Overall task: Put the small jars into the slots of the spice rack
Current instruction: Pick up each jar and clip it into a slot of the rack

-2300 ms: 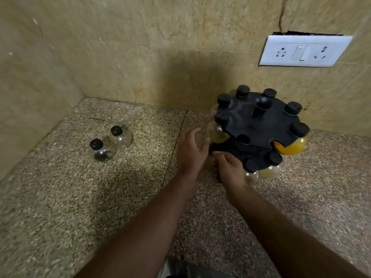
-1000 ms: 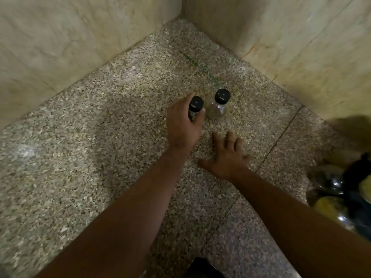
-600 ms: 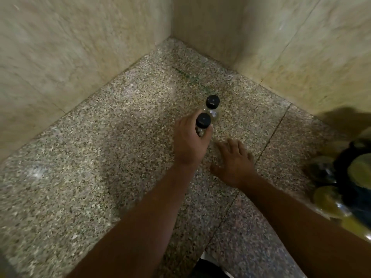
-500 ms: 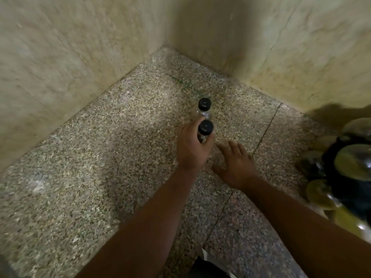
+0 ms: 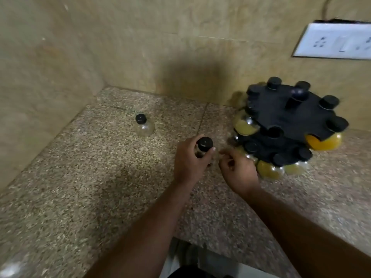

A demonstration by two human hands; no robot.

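My left hand (image 5: pixel 190 161) grips a small clear jar with a black cap (image 5: pixel 204 145), held just above the counter. Right beside it, my right hand (image 5: pixel 239 169) has loosely curled fingers and holds nothing, close to the lower tier of the black two-tier spice rack (image 5: pixel 289 121). Several black-capped jars with yellow contents hang in the rack's slots. A second small clear jar (image 5: pixel 143 126) stands alone on the counter to the left, near the corner.
The speckled granite counter (image 5: pixel 80 197) meets beige stone walls at the back and left. A white socket plate (image 5: pixel 333 43) is on the wall above the rack. The counter's front edge runs below my forearms.
My left hand closed on one of the two loose jars and carried it right toward the rack. My right hand lifted off the counter. The view swung back to the rack.
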